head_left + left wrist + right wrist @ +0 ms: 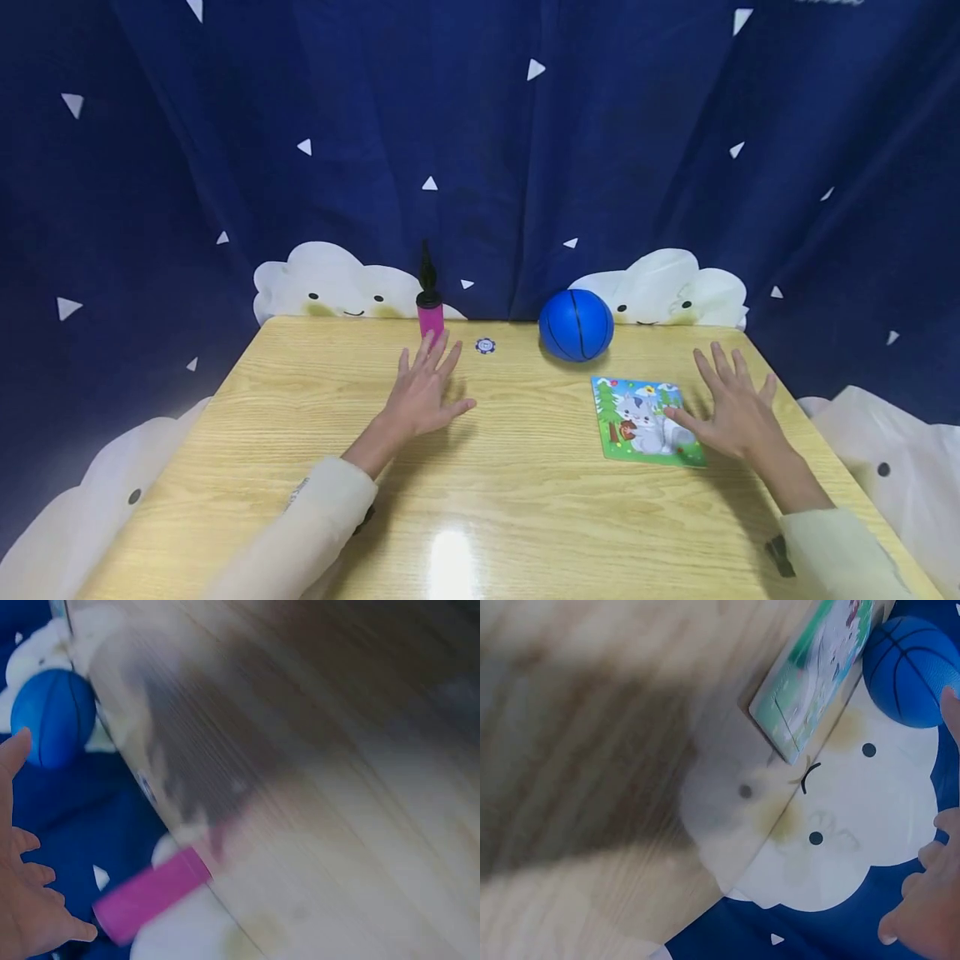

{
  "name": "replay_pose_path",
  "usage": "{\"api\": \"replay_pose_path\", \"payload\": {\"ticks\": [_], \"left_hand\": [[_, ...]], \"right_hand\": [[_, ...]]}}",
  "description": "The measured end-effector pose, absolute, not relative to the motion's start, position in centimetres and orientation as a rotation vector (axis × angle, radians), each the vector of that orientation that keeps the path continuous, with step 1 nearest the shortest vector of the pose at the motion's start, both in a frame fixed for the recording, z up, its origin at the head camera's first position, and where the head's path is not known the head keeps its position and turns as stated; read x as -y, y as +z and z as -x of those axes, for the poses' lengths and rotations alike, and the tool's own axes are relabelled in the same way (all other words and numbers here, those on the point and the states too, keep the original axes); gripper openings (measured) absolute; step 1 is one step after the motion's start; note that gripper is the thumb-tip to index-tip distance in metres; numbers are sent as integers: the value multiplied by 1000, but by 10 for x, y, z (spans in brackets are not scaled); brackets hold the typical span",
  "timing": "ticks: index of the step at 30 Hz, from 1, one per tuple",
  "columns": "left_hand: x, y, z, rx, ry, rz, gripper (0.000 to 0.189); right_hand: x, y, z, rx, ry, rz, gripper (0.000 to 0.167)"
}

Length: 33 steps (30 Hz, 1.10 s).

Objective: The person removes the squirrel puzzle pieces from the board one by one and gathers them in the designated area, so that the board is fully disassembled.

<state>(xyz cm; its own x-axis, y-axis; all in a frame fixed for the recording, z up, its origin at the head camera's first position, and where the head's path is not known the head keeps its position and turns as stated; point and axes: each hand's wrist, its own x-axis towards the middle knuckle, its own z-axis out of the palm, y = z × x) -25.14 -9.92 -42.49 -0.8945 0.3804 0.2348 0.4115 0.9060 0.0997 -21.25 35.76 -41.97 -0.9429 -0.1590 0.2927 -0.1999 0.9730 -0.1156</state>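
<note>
Fingers spread, my left hand (422,395) hovers over the table and holds nothing. Just beyond its fingertips stands a pink hand pump (431,317) with a black nozzle on top, its lower end partly hidden by the fingers in the head view. My right hand (738,412), also spread and holding nothing, hovers by the right edge of a picture puzzle board (637,421) with a grey and white cartoon animal; the thumb overlaps it in the head view. A blue ball with black lines (576,326) sits behind the board. Between pump and ball lies a poker chip (485,345).
The objects rest on a light wood-grain table (510,500). Along its far edge hangs a dark blue curtain (480,150) with white triangles and cloud faces. Dark bands show near both sleeve cuffs.
</note>
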Motion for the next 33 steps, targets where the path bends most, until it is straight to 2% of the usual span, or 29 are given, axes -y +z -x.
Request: {"api": "replay_pose_path", "payload": {"ticks": [8, 18, 28, 33], "left_hand": [[41, -431, 264, 2875, -221, 827, 87], [-7, -435, 271, 2925, -231, 919, 82], [-48, -446, 258, 3019, -210, 1037, 83], [-68, -449, 249, 3053, -212, 1134, 82]], "right_hand": [[-351, -430, 188, 2875, 233, -293, 100], [-343, -437, 171, 2934, 223, -324, 99], [-343, -454, 167, 3068, 400, -350, 101], [-340, -455, 163, 3086, 399, -360, 95]]}}
